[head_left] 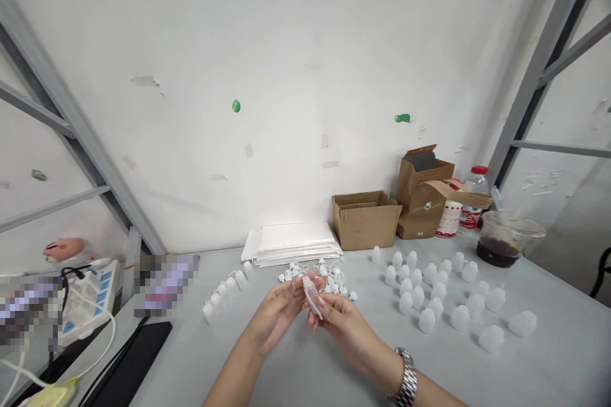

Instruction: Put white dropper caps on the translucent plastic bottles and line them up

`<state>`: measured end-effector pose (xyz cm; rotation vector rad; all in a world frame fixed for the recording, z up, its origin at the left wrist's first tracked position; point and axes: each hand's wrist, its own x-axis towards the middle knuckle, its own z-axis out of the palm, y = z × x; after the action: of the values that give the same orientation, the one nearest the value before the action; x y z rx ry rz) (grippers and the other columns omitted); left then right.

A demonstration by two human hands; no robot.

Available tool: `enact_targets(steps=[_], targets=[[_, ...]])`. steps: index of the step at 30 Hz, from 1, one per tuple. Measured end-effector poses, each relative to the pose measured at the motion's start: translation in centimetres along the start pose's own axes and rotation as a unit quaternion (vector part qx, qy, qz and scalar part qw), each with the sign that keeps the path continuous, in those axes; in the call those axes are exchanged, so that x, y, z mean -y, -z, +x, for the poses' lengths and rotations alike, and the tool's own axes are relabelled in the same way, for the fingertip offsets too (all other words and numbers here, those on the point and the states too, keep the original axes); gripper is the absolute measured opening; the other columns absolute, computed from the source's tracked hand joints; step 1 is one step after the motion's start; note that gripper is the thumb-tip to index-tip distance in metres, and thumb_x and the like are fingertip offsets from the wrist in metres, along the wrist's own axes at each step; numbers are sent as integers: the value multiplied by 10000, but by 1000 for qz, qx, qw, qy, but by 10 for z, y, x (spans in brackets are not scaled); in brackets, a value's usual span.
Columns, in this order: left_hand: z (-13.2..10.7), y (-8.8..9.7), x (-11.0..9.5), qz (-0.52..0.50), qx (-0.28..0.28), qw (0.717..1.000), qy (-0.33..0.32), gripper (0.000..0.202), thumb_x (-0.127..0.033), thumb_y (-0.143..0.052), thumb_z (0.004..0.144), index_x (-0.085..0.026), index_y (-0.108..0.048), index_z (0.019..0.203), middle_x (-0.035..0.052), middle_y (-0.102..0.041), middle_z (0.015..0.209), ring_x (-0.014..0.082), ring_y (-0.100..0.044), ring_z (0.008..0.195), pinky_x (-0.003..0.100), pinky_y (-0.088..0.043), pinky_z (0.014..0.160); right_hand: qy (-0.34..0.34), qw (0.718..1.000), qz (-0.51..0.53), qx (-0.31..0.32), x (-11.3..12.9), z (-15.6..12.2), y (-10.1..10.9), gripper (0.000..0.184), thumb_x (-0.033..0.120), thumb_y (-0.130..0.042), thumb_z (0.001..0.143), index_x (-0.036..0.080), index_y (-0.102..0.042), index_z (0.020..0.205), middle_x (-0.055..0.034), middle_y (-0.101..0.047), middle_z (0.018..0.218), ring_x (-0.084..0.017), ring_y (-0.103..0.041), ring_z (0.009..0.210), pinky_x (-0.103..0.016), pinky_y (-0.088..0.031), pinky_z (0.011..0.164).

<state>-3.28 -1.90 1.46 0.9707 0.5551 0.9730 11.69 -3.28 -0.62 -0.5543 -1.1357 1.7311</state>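
Note:
My right hand [337, 318], wearing a metal watch, pinches a small translucent squeeze bottle [312, 297] by its body. The bottle is tilted, its narrow neck pointing up and left. My left hand [279, 313] is beside it, palm partly turned up, fingers stretched out behind the bottle's neck; contact there is hard to make out. Just beyond my hands lies a pile of small white caps [337, 275] with thin loops. To the left stands a slanting row of several white-capped bottles [230, 283]. Many frosted white rounded pieces [427, 320] stand on the right.
A stack of white padded envelopes [296, 243] lies against the wall beside an open cardboard box [367, 226]. Further right are a brown paper bag [420, 197] and a plastic bowl of dark liquid [499, 251]. A black mat [138, 356] and cables lie at left.

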Motion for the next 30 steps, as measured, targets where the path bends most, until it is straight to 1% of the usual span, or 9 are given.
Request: enact_targets(steps=[3,6,11,14,16,19,23,26,30], targets=[[2,0,5,5,-38,999,2,386,-406,-586,735,-126,-655,992,150,-677,974,285,-546,1035,370,-409,833,7,997,-75,-14,1,-1,-1,345,493,-598,713,150,-632,691,-15,-593,613,-133,-509,592,-273,-392,629],[4,-2,7,7,-60,998,-3,313,-321,-656,692,-133,-672,941,138,-689,938,284,-566,1003,368,-423,809,18,987,-150,-48,4,-2,-3,370,516,-568,720,159,-606,627,-4,-576,578,-136,-500,576,-274,-401,631],[5,-6,8,-41,-71,997,5,293,-265,-669,685,-139,-674,949,121,-646,1083,257,-505,1110,364,-325,966,56,965,-221,-129,0,-4,-4,350,494,-535,749,161,-603,665,-1,-557,593,-147,-494,607,-260,-399,623],[6,-6,12,-55,-63,996,13,323,-261,-657,697,-153,-655,1001,117,-585,1185,270,-471,1150,386,-310,976,73,949,-262,-159,-4,-5,-3,325,468,-520,771,163,-626,735,-9,-570,641,-158,-504,649,-258,-396,635],[8,-6,15,-56,-66,996,13,341,-260,-650,704,-157,-641,1030,121,-580,1191,269,-475,1145,385,-324,956,71,946,-270,-168,-4,-5,-2,334,474,-516,770,162,-635,766,-10,-573,645,-160,-504,651,-258,-395,634],[10,-6,20,-61,-83,995,-1,346,-279,-647,709,-157,-638,1033,130,-622,1123,260,-529,1069,360,-387,863,59,957,-242,-150,0,-2,-1,375,517,-524,744,159,-622,691,1,-552,588,-154,-494,610,-260,-395,617],[11,-6,21,-67,-81,994,-10,379,-383,-574,753,-144,-627,1043,143,-652,1047,255,-580,951,337,-436,718,46,982,-166,-84,5,3,1,429,560,-528,721,166,-579,557,4,-539,547,-145,-484,579,-273,-393,632],[10,-6,18,-66,-79,995,-6,373,-403,-534,777,-133,-638,1013,129,-676,977,238,-574,977,331,-433,781,30,994,-88,-57,3,3,1,433,571,-546,707,165,-600,568,1,-540,535,-139,-473,562,-277,-385,621],[10,-5,17,-66,-102,993,-6,313,-358,-582,754,-150,-655,976,93,-692,929,213,-571,997,323,-405,874,-5,998,-22,-64,-1,1,0,432,576,-578,683,149,-646,672,-7,-547,538,-132,-466,546,-273,-364,599]])
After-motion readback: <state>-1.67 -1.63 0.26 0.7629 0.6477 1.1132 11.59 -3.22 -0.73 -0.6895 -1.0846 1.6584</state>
